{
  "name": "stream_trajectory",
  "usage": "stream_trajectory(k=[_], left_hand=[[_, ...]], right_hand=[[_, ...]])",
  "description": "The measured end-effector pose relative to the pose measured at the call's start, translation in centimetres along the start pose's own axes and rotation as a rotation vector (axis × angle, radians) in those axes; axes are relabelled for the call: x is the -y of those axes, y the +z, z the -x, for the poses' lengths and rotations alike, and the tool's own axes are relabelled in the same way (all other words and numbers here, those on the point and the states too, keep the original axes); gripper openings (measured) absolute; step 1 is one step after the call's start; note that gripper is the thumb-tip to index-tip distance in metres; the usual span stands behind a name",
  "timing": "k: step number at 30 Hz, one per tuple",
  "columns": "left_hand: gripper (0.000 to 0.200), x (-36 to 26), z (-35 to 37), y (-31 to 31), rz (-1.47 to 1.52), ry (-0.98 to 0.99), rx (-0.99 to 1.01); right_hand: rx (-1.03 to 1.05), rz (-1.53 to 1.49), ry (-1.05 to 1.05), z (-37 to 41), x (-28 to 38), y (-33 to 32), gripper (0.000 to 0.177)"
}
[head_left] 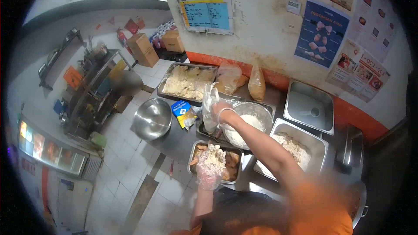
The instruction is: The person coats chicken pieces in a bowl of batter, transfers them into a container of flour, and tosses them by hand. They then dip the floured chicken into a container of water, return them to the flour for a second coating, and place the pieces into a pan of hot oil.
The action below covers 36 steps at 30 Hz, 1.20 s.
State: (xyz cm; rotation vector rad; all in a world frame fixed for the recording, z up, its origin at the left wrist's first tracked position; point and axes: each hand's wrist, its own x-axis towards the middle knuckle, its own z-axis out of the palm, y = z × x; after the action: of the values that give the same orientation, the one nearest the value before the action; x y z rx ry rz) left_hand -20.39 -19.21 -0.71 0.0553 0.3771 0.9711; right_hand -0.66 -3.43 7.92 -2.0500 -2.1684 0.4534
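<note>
My left hand (210,177), in a clear plastic glove, is over a metal tray (238,178) of raw-looking meat pieces (230,165). Pale, floury clumps (214,156) cover its fingers, so their pose is hidden. Farther forward, my right hand (221,109) has closed around a translucent plastic bag (210,119) that hangs beside a bowl (266,113) of white flour (250,124). A blue and yellow packet (184,112) lies left of the bag.
A steel mixing bowl (152,119) sits at the counter's left edge. Behind is a large tray (187,80) of floury crumbs. To the right are a deep pan (324,148) of flour mix and another deep pan (307,104). Filled bags (257,85) lean against the wall.
</note>
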Motion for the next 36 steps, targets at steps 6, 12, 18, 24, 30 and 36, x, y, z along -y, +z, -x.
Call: stream_trajectory(k=[6,12,18,24,30,36], left_hand=[[0.034,-2.3,-0.3,-0.8,0.099,0.017,-0.023],[0.045,-1.4,-4.4,-0.3,-0.132,0.111,0.219],[0.07,-2.0,-10.3,7.2,0.61,-0.436,0.355],[0.058,3.8,-9.6,10.4,-0.365,0.081,0.173],[0.074,4.4,-11.1,11.6,-0.738,-0.059,0.492],[0.088,5.8,-9.8,17.8,-0.936,-0.066,0.701]], right_hand=[[-0.529,-0.193,-0.071,-4.1,0.3,0.7,0.04],[-0.579,-0.295,-0.17,3.2,3.9,-13.1,0.045],[-0.478,-0.901,-0.107,14.1,5.1,-21.9,0.039],[-0.532,-1.004,0.154,23.3,-1.6,-20.9,0.037],[-0.776,-1.034,0.366,33.9,-11.2,-9.5,0.036],[-0.896,-1.382,0.681,36.4,-12.2,-4.0,0.034]])
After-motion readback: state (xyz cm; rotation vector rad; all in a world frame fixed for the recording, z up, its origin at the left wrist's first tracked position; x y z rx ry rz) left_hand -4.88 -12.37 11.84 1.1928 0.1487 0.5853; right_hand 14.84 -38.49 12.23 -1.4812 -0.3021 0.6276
